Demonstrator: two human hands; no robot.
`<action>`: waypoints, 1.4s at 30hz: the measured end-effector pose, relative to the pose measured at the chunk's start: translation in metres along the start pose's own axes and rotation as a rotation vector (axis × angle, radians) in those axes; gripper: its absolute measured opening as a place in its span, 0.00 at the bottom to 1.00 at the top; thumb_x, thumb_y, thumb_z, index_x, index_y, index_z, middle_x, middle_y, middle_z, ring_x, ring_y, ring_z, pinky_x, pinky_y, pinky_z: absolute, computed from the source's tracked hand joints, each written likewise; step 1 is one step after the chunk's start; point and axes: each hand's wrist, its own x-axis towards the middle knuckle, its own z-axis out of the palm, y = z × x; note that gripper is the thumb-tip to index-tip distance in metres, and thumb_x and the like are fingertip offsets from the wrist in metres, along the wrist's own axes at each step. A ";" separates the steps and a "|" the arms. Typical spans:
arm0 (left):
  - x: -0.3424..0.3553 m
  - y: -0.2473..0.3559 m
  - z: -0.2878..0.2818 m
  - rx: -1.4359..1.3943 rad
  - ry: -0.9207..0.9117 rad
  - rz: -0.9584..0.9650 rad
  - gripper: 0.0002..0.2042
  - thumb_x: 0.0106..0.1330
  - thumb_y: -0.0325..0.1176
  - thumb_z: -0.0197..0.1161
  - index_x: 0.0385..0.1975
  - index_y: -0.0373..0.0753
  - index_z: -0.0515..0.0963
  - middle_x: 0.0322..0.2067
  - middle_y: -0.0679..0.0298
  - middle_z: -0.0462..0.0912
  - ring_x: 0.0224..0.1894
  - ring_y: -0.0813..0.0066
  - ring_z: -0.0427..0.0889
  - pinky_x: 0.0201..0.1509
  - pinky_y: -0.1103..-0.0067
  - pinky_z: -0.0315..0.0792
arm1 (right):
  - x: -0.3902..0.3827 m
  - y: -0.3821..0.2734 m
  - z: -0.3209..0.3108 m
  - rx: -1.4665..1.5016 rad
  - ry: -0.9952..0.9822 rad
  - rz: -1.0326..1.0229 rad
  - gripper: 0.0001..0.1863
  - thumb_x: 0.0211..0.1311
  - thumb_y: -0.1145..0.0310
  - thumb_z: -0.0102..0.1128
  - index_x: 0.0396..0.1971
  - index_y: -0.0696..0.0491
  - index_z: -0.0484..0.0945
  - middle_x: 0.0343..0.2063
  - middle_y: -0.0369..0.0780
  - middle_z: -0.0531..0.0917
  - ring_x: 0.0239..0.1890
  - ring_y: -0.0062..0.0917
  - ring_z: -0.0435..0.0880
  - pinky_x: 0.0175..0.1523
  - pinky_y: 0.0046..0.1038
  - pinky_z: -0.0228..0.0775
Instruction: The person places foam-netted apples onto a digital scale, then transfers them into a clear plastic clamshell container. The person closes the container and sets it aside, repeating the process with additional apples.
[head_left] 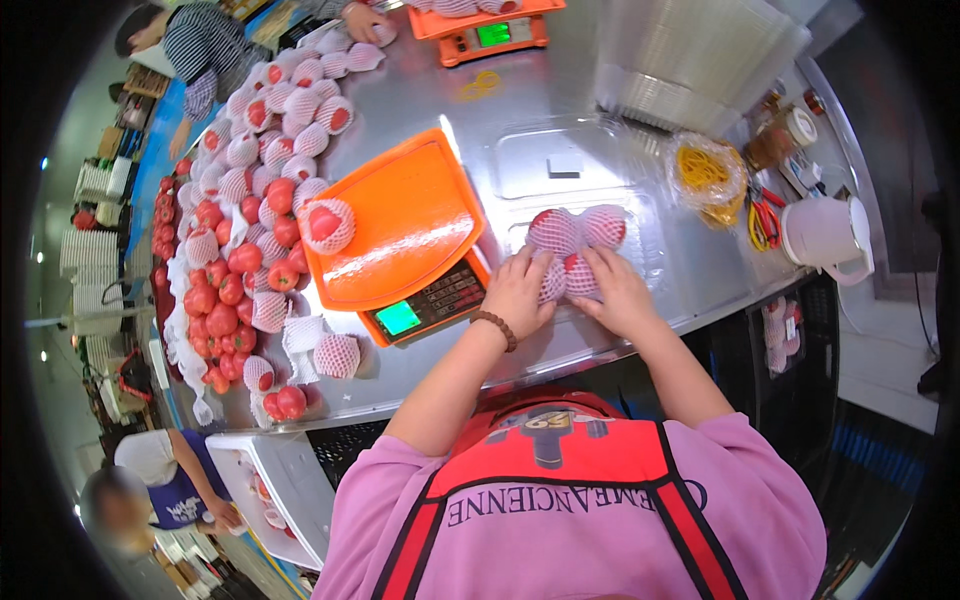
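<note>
In front of me a clear plastic clamshell box [645,245] lies on the steel table, holding several red tomatoes in pink-white foam net sleeves [553,231]. My left hand [518,295] curls over the near-left sleeved tomato [551,286], fingertips on the net. On the near-right one [579,278], my right hand [618,293] has its fingers bent around the side. Their undersides are hidden. To the left stands an orange scale [400,225] with a lit green display; one sleeved tomato [328,225] rests at the left of its pan.
A big heap of bare and sleeved tomatoes [228,290] covers the table's left side. Stacked clear boxes [690,60], a bag of yellow rubber bands [708,172], red-handled pliers [768,212] and a white jug [826,235] stand right. Another orange scale [490,38] and co-workers are beyond.
</note>
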 end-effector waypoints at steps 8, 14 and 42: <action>0.010 -0.020 0.024 -0.155 -0.048 0.043 0.24 0.58 0.40 0.60 0.55 0.40 0.69 0.57 0.50 0.69 0.61 0.49 0.66 0.64 0.63 0.62 | 0.113 -0.130 -0.012 0.422 0.103 -0.409 0.31 0.50 0.67 0.68 0.56 0.56 0.70 0.54 0.50 0.74 0.56 0.42 0.73 0.60 0.37 0.66; 0.015 -0.005 -0.023 0.007 -0.247 0.084 0.22 0.64 0.43 0.52 0.55 0.41 0.72 0.61 0.51 0.67 0.64 0.51 0.63 0.65 0.63 0.60 | 0.209 -0.256 0.073 0.352 0.154 -0.595 0.41 0.40 0.63 0.73 0.60 0.44 0.66 0.60 0.50 0.65 0.62 0.49 0.63 0.65 0.42 0.61; 0.001 -0.013 0.001 -0.179 -0.033 0.010 0.37 0.45 0.36 0.70 0.60 0.42 0.63 0.59 0.46 0.65 0.61 0.47 0.66 0.64 0.62 0.61 | 0.062 0.000 -0.016 0.020 0.081 -0.036 0.28 0.46 0.57 0.69 0.48 0.53 0.76 0.42 0.45 0.82 0.47 0.38 0.80 0.55 0.40 0.65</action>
